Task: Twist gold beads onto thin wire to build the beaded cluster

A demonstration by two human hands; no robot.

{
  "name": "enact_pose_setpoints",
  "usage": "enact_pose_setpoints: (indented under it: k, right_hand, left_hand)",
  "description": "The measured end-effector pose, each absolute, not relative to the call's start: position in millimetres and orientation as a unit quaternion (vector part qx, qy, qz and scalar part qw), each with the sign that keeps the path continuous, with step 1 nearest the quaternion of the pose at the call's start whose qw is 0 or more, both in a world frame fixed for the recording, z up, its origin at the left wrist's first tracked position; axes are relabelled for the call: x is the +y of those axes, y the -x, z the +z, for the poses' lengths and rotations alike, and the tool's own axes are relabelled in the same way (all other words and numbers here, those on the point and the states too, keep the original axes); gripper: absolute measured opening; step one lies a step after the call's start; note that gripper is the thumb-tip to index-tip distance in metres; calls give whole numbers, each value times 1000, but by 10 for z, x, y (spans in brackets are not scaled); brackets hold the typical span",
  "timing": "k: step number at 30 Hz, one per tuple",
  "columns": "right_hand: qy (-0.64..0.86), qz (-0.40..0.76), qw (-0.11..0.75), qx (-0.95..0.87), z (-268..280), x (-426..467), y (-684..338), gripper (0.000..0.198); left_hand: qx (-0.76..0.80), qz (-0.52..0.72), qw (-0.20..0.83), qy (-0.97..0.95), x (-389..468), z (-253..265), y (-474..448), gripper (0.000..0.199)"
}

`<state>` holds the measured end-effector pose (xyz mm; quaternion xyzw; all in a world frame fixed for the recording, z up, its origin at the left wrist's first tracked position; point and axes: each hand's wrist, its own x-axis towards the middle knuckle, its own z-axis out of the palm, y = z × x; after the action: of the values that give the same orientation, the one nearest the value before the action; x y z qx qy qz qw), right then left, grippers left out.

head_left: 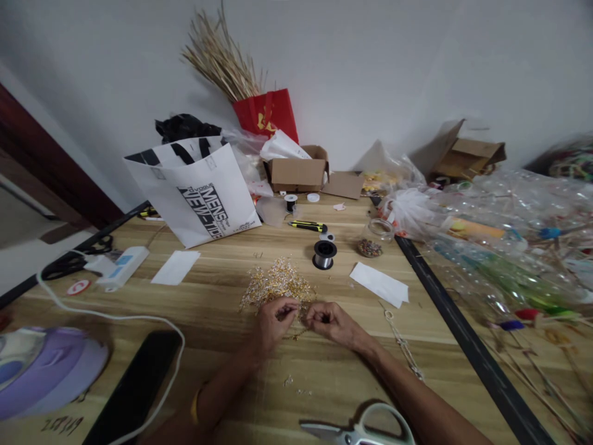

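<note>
My left hand (278, 321) and my right hand (332, 322) face each other over the table, close together but apart, fingertips pinched. What they pinch is too small to make out. A thin gold strand (296, 337) shows just below them; I cannot tell whether a hand holds it. Right behind the fingers lies a tangled pile of gold and clear beaded pieces (278, 281). A few clear bits (288, 381) are on the wood nearer me. By my right forearm lies a beaded strand (403, 346), and scissors (370, 426) are at the front edge.
Beyond the pile stand a wire spool (324, 254), a yellow utility knife (307, 226) and a jar of beads (373, 241). White papers (380, 284) flank it. A phone (134, 386), white cable (139, 317) and purple device (55, 371) lie left; plastic bottles (500, 247) crowd the right.
</note>
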<state>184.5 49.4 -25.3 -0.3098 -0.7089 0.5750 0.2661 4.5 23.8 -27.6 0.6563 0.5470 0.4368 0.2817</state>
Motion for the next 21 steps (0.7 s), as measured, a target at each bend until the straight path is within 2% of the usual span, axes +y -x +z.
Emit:
enact_pose_setpoints:
  k: [21]
  right_hand:
    - [311, 571, 265, -712, -244, 489, -1838, 24]
  left_hand:
    - [537, 435, 280, -666, 236, -261, -59, 17]
